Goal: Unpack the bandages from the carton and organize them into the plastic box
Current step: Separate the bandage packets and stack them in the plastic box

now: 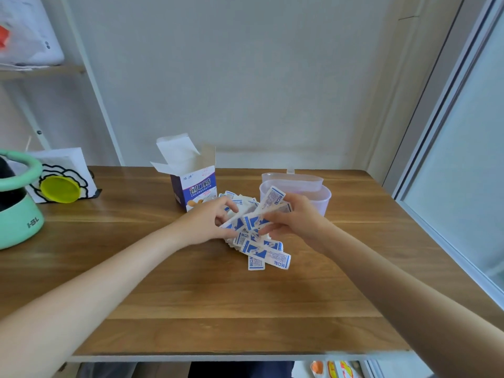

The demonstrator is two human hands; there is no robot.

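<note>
So both hands are right in the middle of the wooden table (191,296), digging into a messy pile of bandages (256,241), all those little white and blue wrapped strips fanned out over each other. The left hand (203,222) has its fingers curled down into the near-left side of the pile, pinching at the strips there. The right hand (291,218) is gripping a small bunch of bandages, with one strip sticking up above the fingers, text side showing. The carton (195,190) stands upright just behind the left hand, top flaps wide open, blue and white front facing the camera. The plastic box (323,199), a clear tub, sits just behind the right hand, with what looks like its lid (291,181) propped at the back of it; can't tell if anything's inside. Over at the left edge of the table there's a mint green container (19,214) and a white holder with a yellow-green disc (60,190) on it.
</note>
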